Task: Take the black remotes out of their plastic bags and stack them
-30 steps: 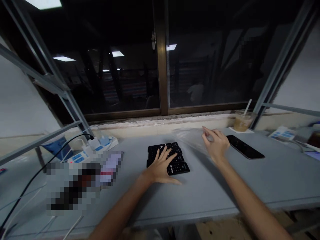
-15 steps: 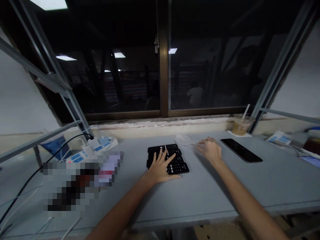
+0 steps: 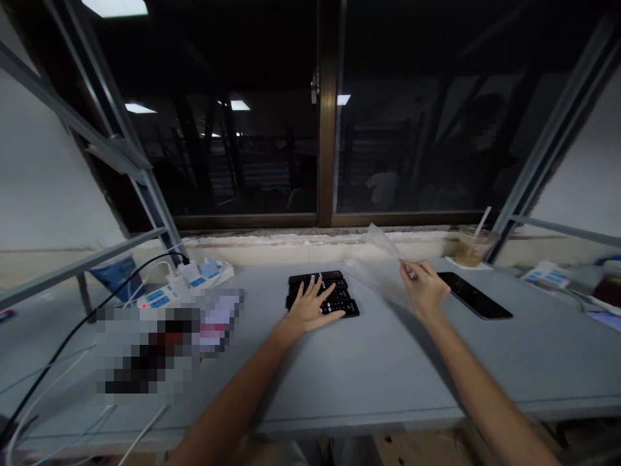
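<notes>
Several black remote controls (image 3: 347, 307) lie side by side in the middle of the table, their buttons facing up. My left hand (image 3: 310, 309) rests flat across them with its fingers spread, hiding part of their keys. To the right, my right hand (image 3: 425, 288) is raised a little over the table and pinches a clear plastic bag (image 3: 384, 243) between thumb and fingers. One thin end of the bag stands up toward the window, and another part trails over the tabletop toward the remotes.
A dark phone (image 3: 478, 296) lies right of my right hand. Behind it stands a plastic cup with a straw (image 3: 470, 249). Left are a power strip (image 3: 165, 294) with plugs, cables and a blurred-out item. A metal frame and window (image 3: 327, 129) border the table (image 3: 369, 382).
My right hand has lifted and moved slightly right, drawing the plastic bag up with it. My left hand still lies on the remotes, which sit closer together. The view has shifted a little.
</notes>
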A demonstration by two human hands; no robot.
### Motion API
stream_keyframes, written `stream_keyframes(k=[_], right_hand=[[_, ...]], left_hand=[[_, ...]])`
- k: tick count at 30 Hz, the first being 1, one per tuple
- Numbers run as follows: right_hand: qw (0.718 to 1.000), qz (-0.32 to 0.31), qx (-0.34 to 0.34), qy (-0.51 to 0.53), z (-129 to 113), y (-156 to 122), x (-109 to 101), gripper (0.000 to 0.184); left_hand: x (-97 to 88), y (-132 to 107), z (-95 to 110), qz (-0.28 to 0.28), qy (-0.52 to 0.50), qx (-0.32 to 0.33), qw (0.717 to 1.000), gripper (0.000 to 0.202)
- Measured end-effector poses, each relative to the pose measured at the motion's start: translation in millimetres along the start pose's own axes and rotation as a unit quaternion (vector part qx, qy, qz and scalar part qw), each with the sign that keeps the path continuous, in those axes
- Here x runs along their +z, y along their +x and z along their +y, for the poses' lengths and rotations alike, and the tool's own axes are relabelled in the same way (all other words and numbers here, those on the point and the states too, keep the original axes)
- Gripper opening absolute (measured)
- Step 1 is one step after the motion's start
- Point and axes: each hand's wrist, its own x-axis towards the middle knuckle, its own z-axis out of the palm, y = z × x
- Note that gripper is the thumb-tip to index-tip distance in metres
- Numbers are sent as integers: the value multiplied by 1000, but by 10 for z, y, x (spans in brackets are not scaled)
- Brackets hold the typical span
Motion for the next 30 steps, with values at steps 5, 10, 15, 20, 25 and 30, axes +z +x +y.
stream_keyframes(k=[5,10,15,20,25,30], right_hand=[[994,-101,-33,-4,-1,-66,91,24],[947,-313,-62,-43,-107,-181,129,19],[928,-371,-32,15,-72,-223,134,18],[929,-368,-23,33,-78,-212,110,20],[953,-304,6,-5,-167,-173,35,21],[973,-226,37,10,-183,-142,35,22]], left_hand=[[-58,2,-118,125,23,-37,991,57],[-48,24,-435,179,16,-212,961,53],[42,-20,-617,98,-8,-270,958,53],[30,-40,-620,94,-9,-267,959,53],[-61,-59,-621,108,-6,-277,955,48],[-53,-80,-608,112,20,-283,952,43]])
